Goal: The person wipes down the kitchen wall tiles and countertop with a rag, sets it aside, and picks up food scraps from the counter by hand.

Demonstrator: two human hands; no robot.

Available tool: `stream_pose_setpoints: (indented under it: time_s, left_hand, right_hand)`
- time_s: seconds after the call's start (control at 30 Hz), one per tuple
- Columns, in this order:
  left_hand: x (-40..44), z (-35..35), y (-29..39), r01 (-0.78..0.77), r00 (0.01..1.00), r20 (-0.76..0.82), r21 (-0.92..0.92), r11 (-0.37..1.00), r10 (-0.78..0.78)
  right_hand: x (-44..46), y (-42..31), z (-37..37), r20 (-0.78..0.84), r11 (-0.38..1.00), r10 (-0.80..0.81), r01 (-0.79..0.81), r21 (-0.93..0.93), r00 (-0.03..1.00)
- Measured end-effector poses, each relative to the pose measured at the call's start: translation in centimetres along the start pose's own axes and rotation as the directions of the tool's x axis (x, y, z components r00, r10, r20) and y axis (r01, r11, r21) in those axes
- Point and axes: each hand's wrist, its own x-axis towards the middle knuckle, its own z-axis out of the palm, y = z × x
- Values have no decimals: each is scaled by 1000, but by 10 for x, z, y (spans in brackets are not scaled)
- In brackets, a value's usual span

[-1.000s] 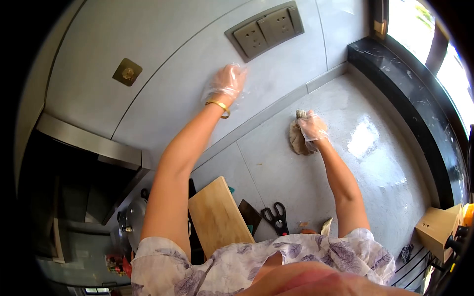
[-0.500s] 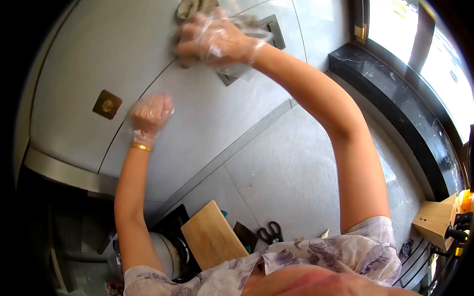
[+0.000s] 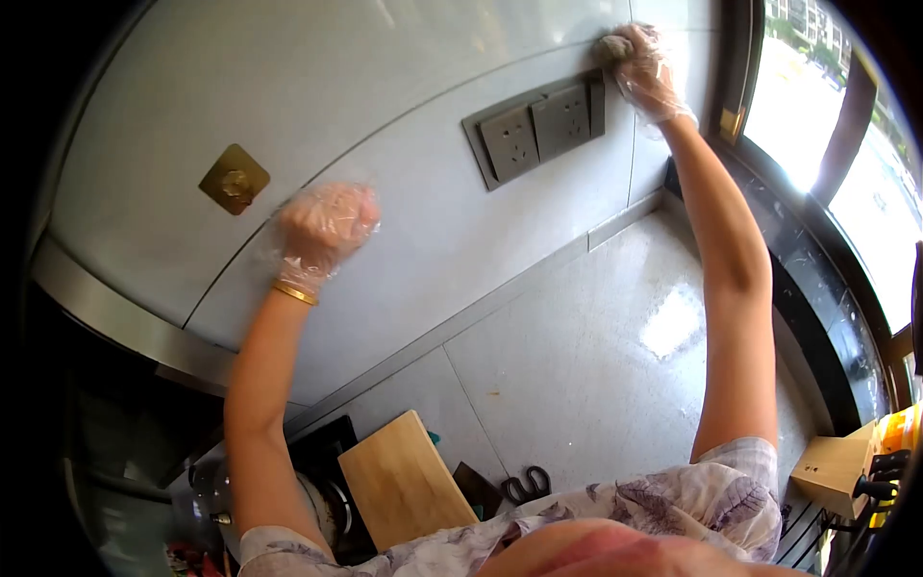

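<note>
Both hands wear clear plastic gloves. My right hand point(image 3: 649, 75) is closed on a greyish-brown cloth point(image 3: 615, 48), pressed to the tiled wall point(image 3: 413, 202) just above the right end of the double socket panel point(image 3: 538, 127). Curled into a loose fist, my left hand point(image 3: 330, 223) is near the wall, right of a gold square plate point(image 3: 234, 180); whether something is inside it is hidden. A gold bracelet point(image 3: 295, 292) circles the left wrist.
Below lie a wooden board point(image 3: 406, 481), a dark blade, black-handled scissors point(image 3: 527, 486) and a pot point(image 3: 322, 510) on the left. At right are a black stone sill point(image 3: 817, 279), a window and a wooden knife block point(image 3: 835, 471).
My right hand has gone from the grey counter up to the wall, across its upper left part, then right above the sockets with the cloth. My left hand has moved left and down.
</note>
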Motion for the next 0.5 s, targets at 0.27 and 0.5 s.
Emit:
stream_pose_setpoints:
  time_s: [0.27,0.5]
  left_hand:
    - [1,-3,1,1,999,47,-21,1000,0]
    - [-3,-5,1,27,999,44,-57,998,-24]
  right_hand:
    - [42,-172,-5,151,828,-561,550,113,814]
    - [17,-31,-24,210,853,301,-361,376,930]
